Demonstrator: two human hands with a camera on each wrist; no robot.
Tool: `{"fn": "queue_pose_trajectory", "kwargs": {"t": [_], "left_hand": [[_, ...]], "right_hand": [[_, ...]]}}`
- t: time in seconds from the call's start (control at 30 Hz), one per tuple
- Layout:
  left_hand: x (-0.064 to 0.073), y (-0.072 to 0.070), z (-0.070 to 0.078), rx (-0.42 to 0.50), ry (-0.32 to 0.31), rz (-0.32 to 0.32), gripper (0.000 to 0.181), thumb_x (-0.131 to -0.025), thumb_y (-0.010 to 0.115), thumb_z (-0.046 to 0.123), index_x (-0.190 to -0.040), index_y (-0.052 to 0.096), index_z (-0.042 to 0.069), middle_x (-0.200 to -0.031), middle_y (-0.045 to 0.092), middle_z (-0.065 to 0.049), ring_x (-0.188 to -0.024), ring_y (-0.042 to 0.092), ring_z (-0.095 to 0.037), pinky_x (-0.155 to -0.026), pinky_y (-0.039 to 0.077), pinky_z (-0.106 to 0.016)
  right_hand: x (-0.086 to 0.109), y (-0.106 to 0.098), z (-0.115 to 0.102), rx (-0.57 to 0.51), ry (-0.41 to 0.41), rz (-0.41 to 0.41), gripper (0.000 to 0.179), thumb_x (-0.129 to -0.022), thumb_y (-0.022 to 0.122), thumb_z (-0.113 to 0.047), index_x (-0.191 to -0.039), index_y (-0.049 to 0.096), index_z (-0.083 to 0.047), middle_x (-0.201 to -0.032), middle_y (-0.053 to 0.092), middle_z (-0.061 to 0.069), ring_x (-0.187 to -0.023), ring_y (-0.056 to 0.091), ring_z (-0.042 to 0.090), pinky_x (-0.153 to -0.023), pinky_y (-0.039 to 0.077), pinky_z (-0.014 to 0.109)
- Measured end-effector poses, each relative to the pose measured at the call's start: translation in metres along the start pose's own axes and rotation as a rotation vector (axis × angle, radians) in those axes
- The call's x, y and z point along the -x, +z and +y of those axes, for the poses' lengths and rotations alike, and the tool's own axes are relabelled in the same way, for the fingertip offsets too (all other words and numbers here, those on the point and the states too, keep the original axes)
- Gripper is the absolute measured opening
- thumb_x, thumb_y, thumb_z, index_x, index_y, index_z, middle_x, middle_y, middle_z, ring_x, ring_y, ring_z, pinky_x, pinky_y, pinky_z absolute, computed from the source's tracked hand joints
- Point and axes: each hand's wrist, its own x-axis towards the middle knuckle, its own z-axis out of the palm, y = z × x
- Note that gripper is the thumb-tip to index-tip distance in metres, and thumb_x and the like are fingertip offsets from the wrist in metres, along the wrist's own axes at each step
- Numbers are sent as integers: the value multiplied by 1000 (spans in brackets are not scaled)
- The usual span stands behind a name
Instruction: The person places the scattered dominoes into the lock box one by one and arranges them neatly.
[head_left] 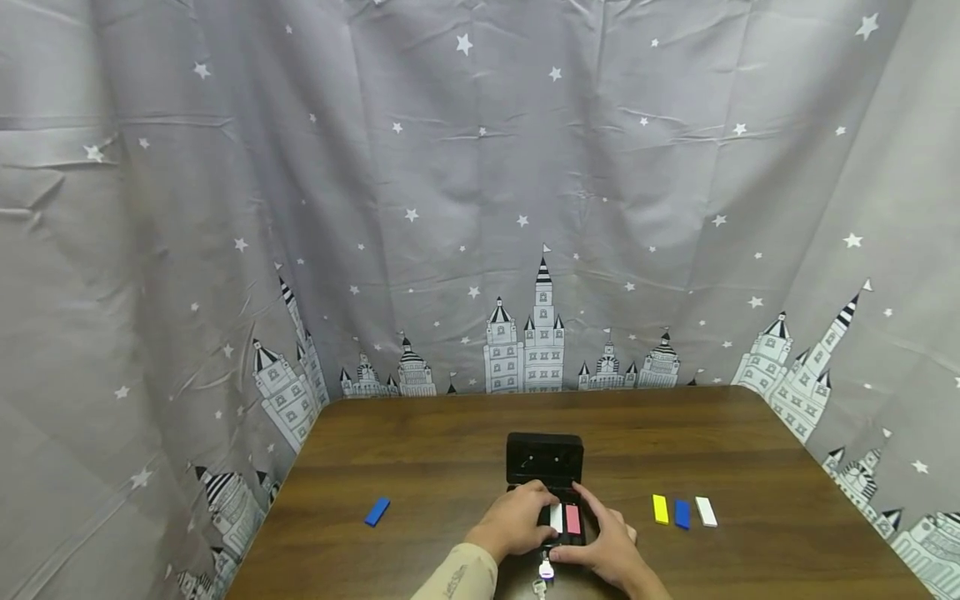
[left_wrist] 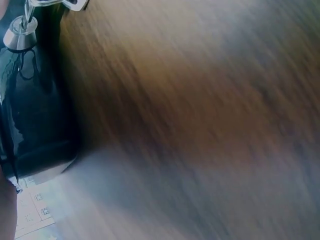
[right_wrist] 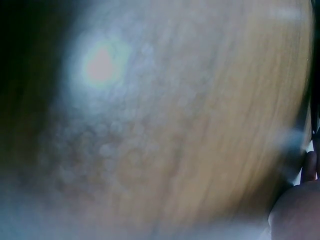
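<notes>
A small black box (head_left: 543, 458) lies on the table with its lid raised at the back. Inside it are a white block (head_left: 556, 518) and, to the right of that, a pink block (head_left: 572, 519). My left hand (head_left: 516, 518) reaches over the box's left part, thumb and fingertips at the white block's two ends. From the right, my right hand (head_left: 609, 548) grips the box, thumb at the front and a finger near the back. Keys (head_left: 546, 570) hang at the front, from a silver lock (left_wrist: 21, 34) in the left wrist view.
On the brown wooden table (head_left: 420, 450), a blue block (head_left: 377, 512) lies to the left. A yellow block (head_left: 660, 509), another blue block (head_left: 682, 514) and another white block (head_left: 706, 512) lie in a row to the right. Behind hangs a grey curtain (head_left: 450, 183).
</notes>
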Motion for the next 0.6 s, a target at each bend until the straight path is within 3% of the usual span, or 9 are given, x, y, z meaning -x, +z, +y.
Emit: {"fn": "queue_pose_trajectory", "kwargs": {"t": [0.6], "left_hand": [[-11,8,4,-57,-21,2,42,-84,80,42,-120,74,22,-115,66,8,-104,64,-13,-88,52,-41]], "right_hand": [[0,-1,-1,9,-11,4,106,-61,95,-46,-151,47,-20,-145,53,17,-123,44,41,-89,22,58]]}}
